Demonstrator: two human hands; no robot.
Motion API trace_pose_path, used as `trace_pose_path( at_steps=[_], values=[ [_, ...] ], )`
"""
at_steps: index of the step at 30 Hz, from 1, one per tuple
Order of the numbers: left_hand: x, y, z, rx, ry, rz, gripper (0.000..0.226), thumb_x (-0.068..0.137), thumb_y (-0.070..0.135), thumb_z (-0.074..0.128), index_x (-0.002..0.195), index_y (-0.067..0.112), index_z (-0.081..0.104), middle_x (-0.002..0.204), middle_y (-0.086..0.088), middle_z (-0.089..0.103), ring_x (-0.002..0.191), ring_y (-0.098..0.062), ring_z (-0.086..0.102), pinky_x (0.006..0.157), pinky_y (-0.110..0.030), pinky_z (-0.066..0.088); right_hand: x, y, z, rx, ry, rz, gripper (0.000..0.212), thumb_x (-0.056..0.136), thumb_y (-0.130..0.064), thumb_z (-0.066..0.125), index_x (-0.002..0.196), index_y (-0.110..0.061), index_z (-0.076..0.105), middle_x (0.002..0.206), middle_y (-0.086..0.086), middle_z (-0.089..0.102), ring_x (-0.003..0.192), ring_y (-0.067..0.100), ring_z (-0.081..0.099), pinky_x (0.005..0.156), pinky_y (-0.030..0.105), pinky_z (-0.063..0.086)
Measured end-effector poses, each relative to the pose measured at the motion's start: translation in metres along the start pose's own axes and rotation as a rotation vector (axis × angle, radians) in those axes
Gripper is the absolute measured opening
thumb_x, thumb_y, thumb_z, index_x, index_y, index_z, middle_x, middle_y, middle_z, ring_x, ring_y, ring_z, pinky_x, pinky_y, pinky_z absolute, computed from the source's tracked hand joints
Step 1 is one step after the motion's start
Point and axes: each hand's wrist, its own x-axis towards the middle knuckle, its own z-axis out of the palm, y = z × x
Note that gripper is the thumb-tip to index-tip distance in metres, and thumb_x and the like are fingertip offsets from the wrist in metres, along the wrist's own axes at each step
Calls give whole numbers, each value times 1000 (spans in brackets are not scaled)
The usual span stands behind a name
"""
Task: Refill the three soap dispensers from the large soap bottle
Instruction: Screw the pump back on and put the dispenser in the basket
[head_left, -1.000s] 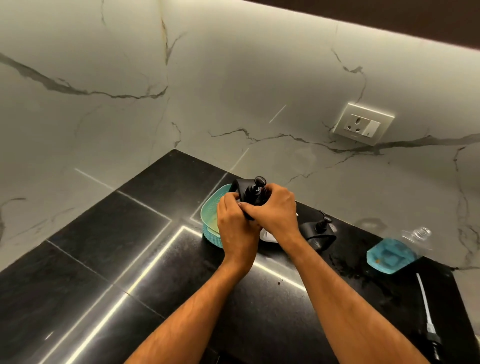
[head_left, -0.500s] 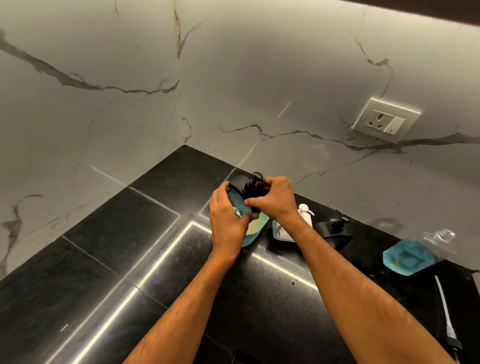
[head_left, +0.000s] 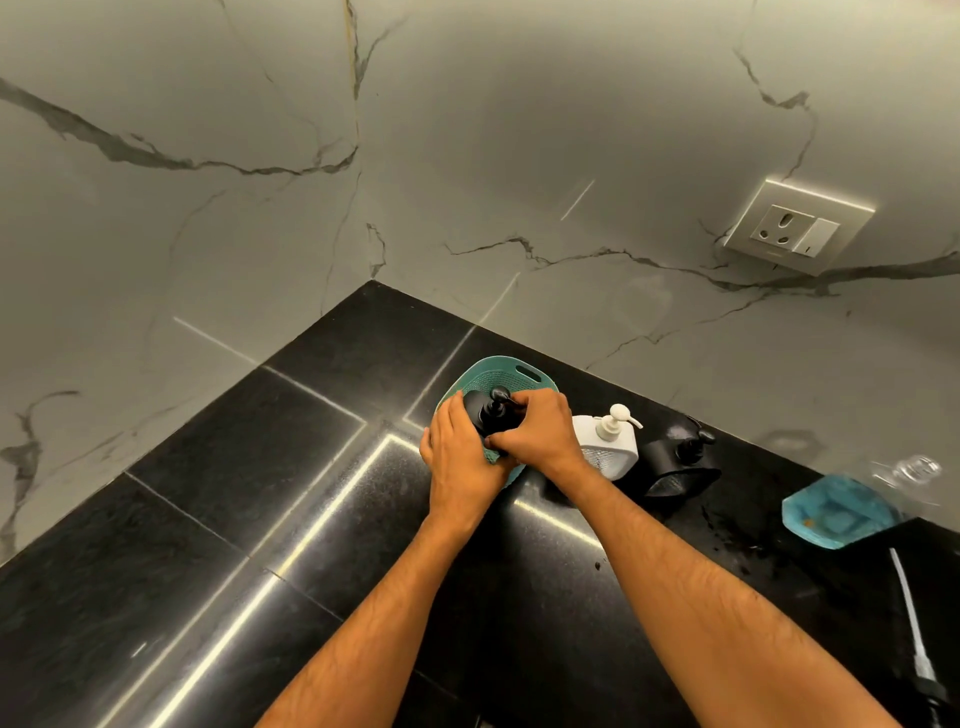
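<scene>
While gripped by both hands, black dispenser sits over teal basket near countertop corner. Left hand wrapped round dispenser body from the left, fingers curled against it. Right hand curled over the pump top, fingertips pinching near the pump head. Basket mostly hidden behind hands, handle slot visible at far rim. Just right of the hands: white dispenser, upright, pump on. Beside that, second black dispenser, pump in place; upright or tilted, cannot tell. Farther right, well apart: large soap bottle, clear, blue liquid inside, neck pointing toward wall, cap off as far as visible. Loose pump tube lying on countertop at right edge, below large bottle. Wall socket on marble wall above the dispensers. Dark specks on countertop near large bottle.
</scene>
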Motion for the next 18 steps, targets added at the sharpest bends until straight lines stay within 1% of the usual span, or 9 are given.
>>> trace_pose_path(
  at_steps=[2, 5, 7, 10, 13, 16, 18],
  values=[
    [0, -2, 1, 21, 5, 6, 92, 72, 31, 81, 149, 15, 32, 149, 0, 42, 145, -21, 36, 124, -50, 21, 0, 4, 5, -1, -19, -6, 21, 56, -23, 88, 69, -20, 72, 59, -8, 61, 58, 7, 56, 53, 17, 38],
    [1, -6, 4, 46, 0, 4, 82, 72, 21, 75, 144, 14, 37, 142, 0, 46, 140, -21, 40, 122, -50, 25, -1, 9, 13, 16, -35, -15, 22, 55, -24, 85, 73, -17, 74, 63, -5, 67, 62, 11, 62, 55, 25, 48],
    [2, -8, 5, 48, -7, 5, 78, 70, 17, 73, 141, 14, 39, 139, 0, 47, 137, -21, 41, 120, -52, 27, -1, 12, 17, 33, -35, -17, 21, 56, -25, 84, 73, -18, 74, 63, -5, 67, 63, 11, 64, 56, 25, 50],
    [2, -11, 6, 32, -6, 13, 77, 68, 14, 71, 139, 15, 41, 135, 1, 47, 134, -20, 43, 117, -52, 32, -1, 15, 19, 39, -39, -34, 19, 58, -25, 84, 73, -20, 73, 64, -7, 67, 63, 10, 63, 57, 22, 48],
    [1, -13, 7, 3, -2, 8, 76, 67, 14, 70, 138, 15, 42, 134, 2, 46, 131, -19, 44, 115, -49, 37, -1, 15, 20, 19, -58, -53, 21, 61, -27, 84, 77, -21, 73, 66, -9, 66, 65, 7, 62, 57, 14, 44],
    [0, -13, 9, -7, 9, 7, 74, 69, 17, 70, 138, 16, 42, 133, 4, 44, 129, -17, 45, 114, -46, 39, -1, 14, 21, 9, -75, -66, 27, 64, -28, 84, 88, -20, 75, 74, -8, 70, 72, 8, 65, 64, 20, 51],
    [-1, -14, 10, -14, 10, 8, 74, 70, 18, 71, 138, 17, 42, 134, 5, 44, 129, -16, 45, 114, -46, 40, -2, 14, 20, 14, -78, -73, 30, 65, -27, 83, 92, -19, 77, 78, -8, 72, 74, 8, 66, 67, 20, 52]
  ],
)
